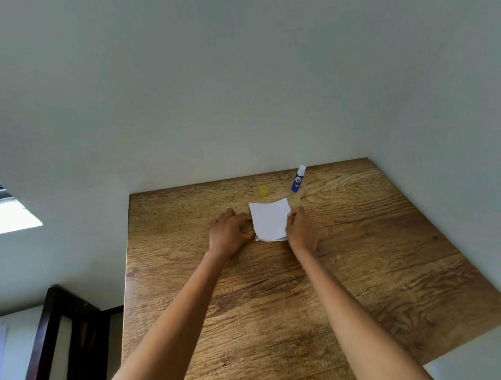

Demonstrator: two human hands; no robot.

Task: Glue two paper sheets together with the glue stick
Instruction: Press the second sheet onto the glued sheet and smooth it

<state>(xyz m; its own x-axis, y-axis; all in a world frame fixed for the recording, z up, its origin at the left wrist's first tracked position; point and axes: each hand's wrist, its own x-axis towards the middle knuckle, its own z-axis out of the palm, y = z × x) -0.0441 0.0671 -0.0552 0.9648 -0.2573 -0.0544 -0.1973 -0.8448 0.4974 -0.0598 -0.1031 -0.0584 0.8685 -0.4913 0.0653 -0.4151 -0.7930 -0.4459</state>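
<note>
step: you square the paper sheets (270,221) | left hand (229,232) curled, touching; right hand (301,227) pinching edge | next: press flat

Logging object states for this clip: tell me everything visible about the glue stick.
The glue stick is a small blue tube with a printed label and a whitish top, standing upright but leaning slightly, near the far edge of the wooden table by the wall. Nothing touches it. It stands beyond the paper sheets, right of a small yellow cap.
</note>
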